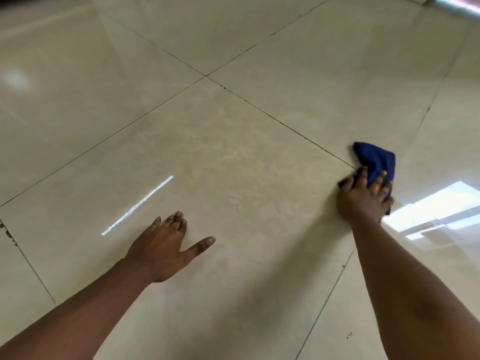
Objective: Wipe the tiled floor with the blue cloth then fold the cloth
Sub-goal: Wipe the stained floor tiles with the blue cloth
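A bunched dark blue cloth (376, 158) lies on the glossy beige tiled floor (233, 157) at the right, near a corner where grout lines meet. My right hand (363, 197) presses down on the cloth's near part with fingers curled over it. The cloth's far end sticks out beyond my fingers. My left hand (166, 248) rests flat on the middle tile, fingers spread and thumb out, holding nothing.
Dark grout lines (206, 75) cross the floor diagonally. A bright streak of reflected light (137, 205) lies just left of my left hand. A window's reflection (439, 209) glares on the tile right of the cloth. A chipped grout edge (7, 232) shows at far left.
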